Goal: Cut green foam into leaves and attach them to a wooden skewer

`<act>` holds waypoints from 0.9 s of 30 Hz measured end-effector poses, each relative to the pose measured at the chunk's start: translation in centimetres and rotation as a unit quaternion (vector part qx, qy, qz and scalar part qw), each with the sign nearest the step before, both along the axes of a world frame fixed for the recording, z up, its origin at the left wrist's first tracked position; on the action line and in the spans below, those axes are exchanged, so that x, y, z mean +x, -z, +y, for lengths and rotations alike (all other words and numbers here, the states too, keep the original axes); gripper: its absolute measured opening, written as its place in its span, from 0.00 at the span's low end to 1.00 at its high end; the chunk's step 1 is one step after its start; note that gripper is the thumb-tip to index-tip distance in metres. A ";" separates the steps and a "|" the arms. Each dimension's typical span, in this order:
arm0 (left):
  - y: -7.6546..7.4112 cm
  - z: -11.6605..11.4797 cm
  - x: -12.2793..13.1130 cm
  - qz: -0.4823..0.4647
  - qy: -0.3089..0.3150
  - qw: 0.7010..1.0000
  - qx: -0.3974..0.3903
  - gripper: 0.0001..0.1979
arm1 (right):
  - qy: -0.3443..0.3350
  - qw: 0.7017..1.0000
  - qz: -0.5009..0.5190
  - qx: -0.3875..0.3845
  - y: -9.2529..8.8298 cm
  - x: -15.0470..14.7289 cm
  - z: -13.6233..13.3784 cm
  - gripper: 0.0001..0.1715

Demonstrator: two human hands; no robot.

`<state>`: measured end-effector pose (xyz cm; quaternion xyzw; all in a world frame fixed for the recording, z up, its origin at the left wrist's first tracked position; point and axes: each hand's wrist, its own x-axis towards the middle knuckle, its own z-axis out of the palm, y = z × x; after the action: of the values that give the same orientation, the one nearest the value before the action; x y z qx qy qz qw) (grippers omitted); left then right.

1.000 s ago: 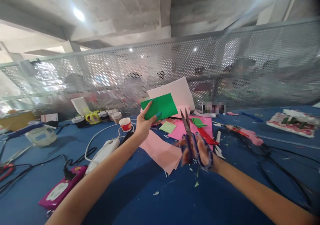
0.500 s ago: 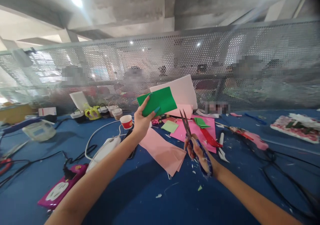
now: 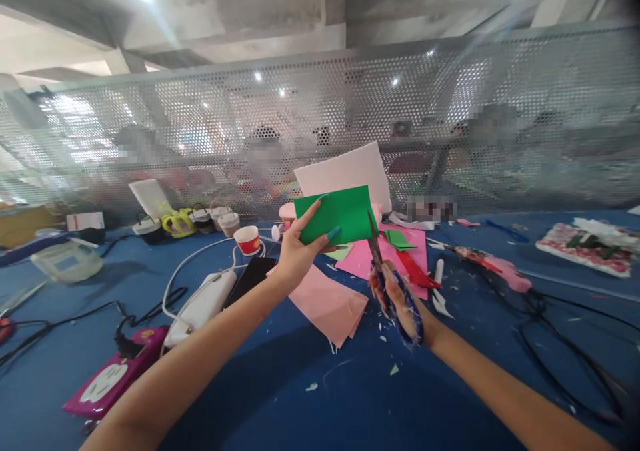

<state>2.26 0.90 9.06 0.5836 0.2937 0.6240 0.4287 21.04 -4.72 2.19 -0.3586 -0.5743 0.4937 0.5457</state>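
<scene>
My left hand (image 3: 303, 244) pinches a green paper rectangle (image 3: 345, 214) by its left part, held up above the table. In my right hand (image 3: 397, 297) is a pair of scissors (image 3: 376, 247), fingers in the blue handles and blades pointing up. The blades meet the right edge of the green paper; whether they cut into it I cannot tell. Below lie pink paper strips (image 3: 330, 304) and a bright pink sheet (image 3: 360, 262) with small green pieces (image 3: 399, 239) and a red strip (image 3: 416, 272) on it.
A perforated metal screen (image 3: 210, 124) stands behind the table. At left are a red-white paper cup (image 3: 247, 241), a black phone (image 3: 250, 281), a white power strip (image 3: 205, 304) and a purple power socket (image 3: 117, 374). A pink glue gun (image 3: 500, 269) with its cable lies at right.
My left hand has carried the green paper to the right and slightly down, so its right edge now meets the scissor blades. The view has shifted slightly.
</scene>
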 end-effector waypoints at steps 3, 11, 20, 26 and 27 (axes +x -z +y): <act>0.0 -0.2 0.1 0.002 0.008 1.000 0.003 0.37 | 0.021 1.000 -0.009 0.014 -0.3 -0.2 -0.1 0.30; 0.4 -0.3 0.5 -0.002 0.000 1.000 -0.005 0.38 | 0.018 1.000 0.008 -0.003 0.0 -0.6 0.1 0.31; 0.4 -0.1 0.3 0.018 0.007 1.000 0.015 0.37 | 0.020 1.000 -0.022 -0.010 -0.9 -0.6 -0.2 0.33; 0.5 -0.1 0.2 0.021 0.010 1.000 0.013 0.38 | 0.034 0.998 -0.046 0.020 -0.3 -0.4 0.2 0.30; 0.5 0.0 0.2 0.021 0.010 1.000 0.013 0.38 | 0.034 0.998 -0.052 0.025 -0.1 -0.4 0.2 0.29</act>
<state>2.49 0.88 8.52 0.6048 0.2887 0.6111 0.4212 20.67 -4.49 2.28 -0.3891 -0.6015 0.4414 0.5403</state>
